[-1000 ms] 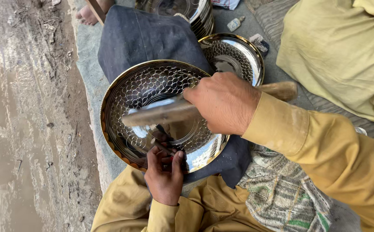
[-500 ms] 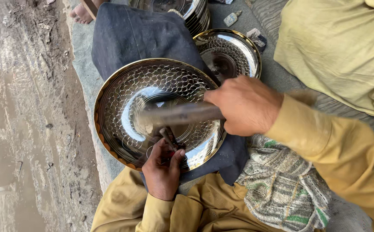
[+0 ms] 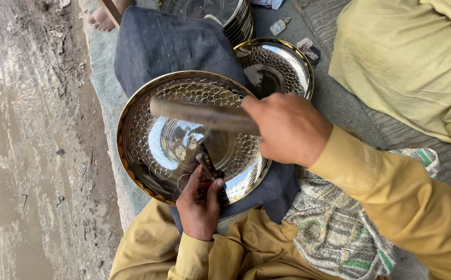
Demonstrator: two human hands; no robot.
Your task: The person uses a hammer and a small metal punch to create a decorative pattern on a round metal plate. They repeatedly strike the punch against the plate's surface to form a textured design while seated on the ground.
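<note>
Muddy ground [image 3: 33,155] — hands [image 3: 198,205] chisel [image 3: 205,166] shiny plate [image 3: 153,129].

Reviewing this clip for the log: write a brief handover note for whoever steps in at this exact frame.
Left hand: pinches a small punch, tip down on the metal plate.
Right hand: grips a hammer, blurred, over the punch.
Plate rests on dark cloth over the lap; a second patterned plate and a stack lie beyond.
Done: scale-like pattern covers the outer band.
Left: the smooth centre is unmarked.
</note>
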